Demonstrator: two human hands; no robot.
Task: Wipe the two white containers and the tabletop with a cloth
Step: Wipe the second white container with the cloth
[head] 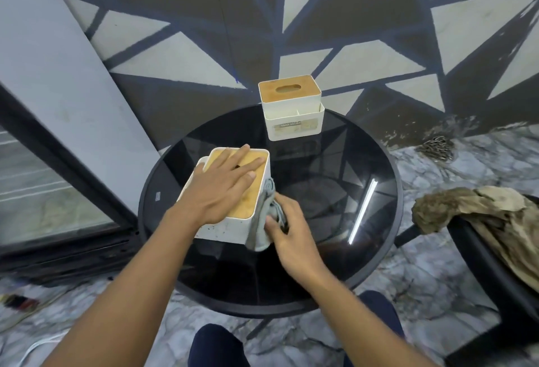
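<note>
The near white plastic container with a wooden lid [233, 200] is steadied under the flat, open left hand [221, 186]. A soft grey cloth [264, 221] is pinched in the right hand [287, 229] against its side; the box looks light and likely to slide on the glossy black round bench [335, 191].

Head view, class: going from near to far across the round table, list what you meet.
Right hand with grey cloth → near white container under the flat left hand → bare black glass → far white container.

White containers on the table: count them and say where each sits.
2. Near container under the left hand, right hand pressing a cloth to its side; far container at the table's back edge.
</note>
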